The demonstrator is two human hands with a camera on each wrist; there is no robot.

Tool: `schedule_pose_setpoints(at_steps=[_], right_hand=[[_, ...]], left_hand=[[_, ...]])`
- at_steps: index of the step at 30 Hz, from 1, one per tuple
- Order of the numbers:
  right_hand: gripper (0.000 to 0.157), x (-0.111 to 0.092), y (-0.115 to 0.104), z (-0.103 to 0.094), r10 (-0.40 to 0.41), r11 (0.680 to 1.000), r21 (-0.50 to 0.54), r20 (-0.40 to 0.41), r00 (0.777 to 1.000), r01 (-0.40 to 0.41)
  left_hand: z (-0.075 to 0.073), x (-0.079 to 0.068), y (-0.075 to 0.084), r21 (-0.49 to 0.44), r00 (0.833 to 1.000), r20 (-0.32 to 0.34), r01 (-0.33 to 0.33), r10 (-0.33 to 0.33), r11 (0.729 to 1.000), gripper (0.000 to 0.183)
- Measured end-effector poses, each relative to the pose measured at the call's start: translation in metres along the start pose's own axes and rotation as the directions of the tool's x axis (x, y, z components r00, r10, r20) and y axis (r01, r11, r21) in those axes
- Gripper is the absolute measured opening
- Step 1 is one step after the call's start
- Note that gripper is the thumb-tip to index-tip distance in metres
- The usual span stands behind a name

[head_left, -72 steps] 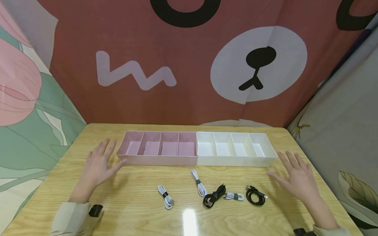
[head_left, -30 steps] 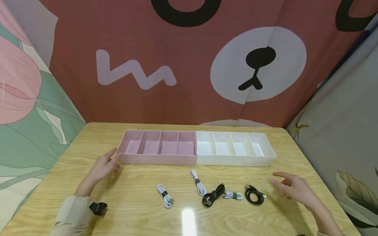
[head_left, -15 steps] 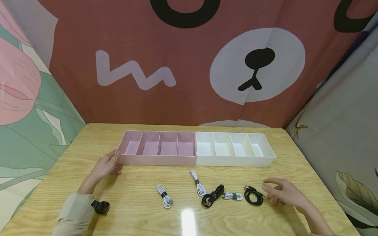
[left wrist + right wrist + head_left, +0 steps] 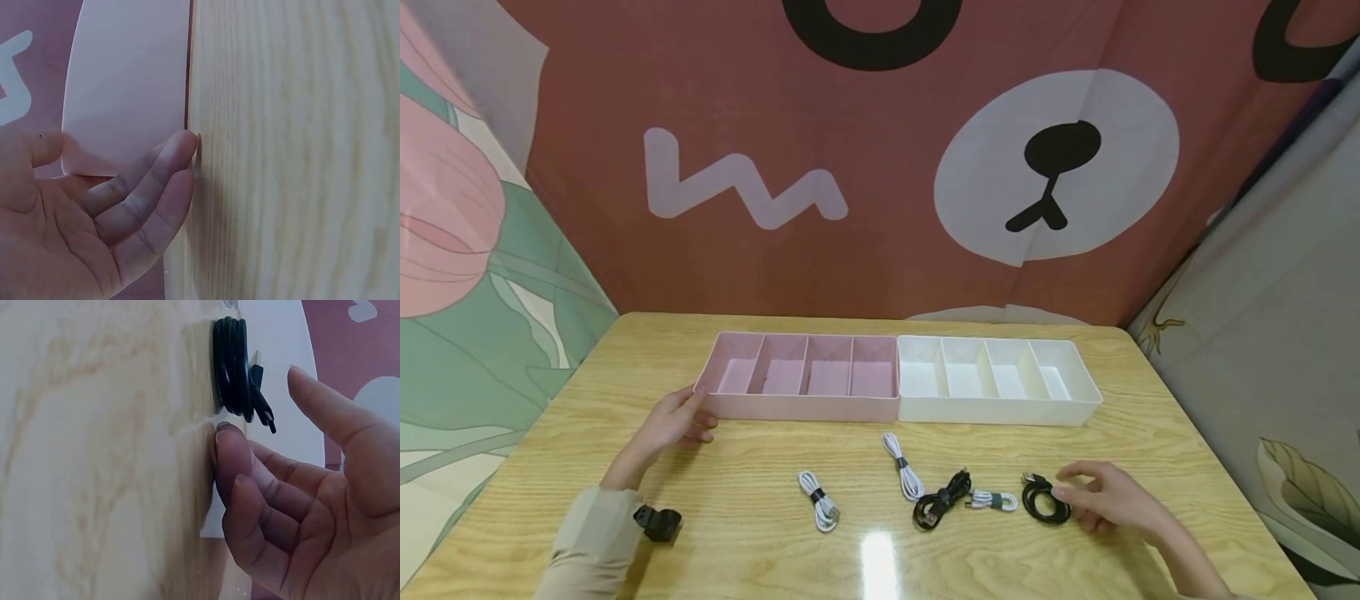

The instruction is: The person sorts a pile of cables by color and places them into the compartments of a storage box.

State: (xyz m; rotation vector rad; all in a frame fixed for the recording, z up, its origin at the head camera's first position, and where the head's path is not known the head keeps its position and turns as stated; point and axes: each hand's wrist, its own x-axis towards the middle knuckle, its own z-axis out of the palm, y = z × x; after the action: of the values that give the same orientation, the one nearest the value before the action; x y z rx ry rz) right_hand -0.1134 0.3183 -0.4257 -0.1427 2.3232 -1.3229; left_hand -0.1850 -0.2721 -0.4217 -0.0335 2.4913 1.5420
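My left hand (image 4: 673,418) is at the near left corner of the pink divided box (image 4: 801,407). In the left wrist view, its thumb touches the box's edge while the other fingers bend loosely by the tabletop. At the right, my right hand (image 4: 1108,496) is beside a coiled black cable (image 4: 1047,500). The right wrist view has the thumb standing apart from the bent fingers, with the black coil (image 4: 231,369) just beyond the fingertips and nothing gripped. Against the pink box's right end stands a white divided box (image 4: 1000,411).
More bundled cables lie in front of the boxes: a white one (image 4: 818,502) at left, another white one (image 4: 904,467), a black one (image 4: 942,500), and a short white one with a green tie (image 4: 994,499). A printed curtain (image 4: 880,267) hangs behind the wooden table (image 4: 737,533).
My right hand has come down and left to the coiled black cable, its fingers bending. The left hand has moved in to the pink box's corner. Boxes and cables remain in place.
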Motion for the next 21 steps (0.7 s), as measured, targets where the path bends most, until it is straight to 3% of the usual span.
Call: schedule_pose_setpoints(at_steps=[21], right_hand=[[0.028,0.0062,-0.0018,0.0067,-0.051,0.998,-0.044,0.025,0.998,0.052]], left_hand=[[0.0008,-0.001,0.0016,0.0,1.0,0.006,0.022,-0.022,1.0,0.061]])
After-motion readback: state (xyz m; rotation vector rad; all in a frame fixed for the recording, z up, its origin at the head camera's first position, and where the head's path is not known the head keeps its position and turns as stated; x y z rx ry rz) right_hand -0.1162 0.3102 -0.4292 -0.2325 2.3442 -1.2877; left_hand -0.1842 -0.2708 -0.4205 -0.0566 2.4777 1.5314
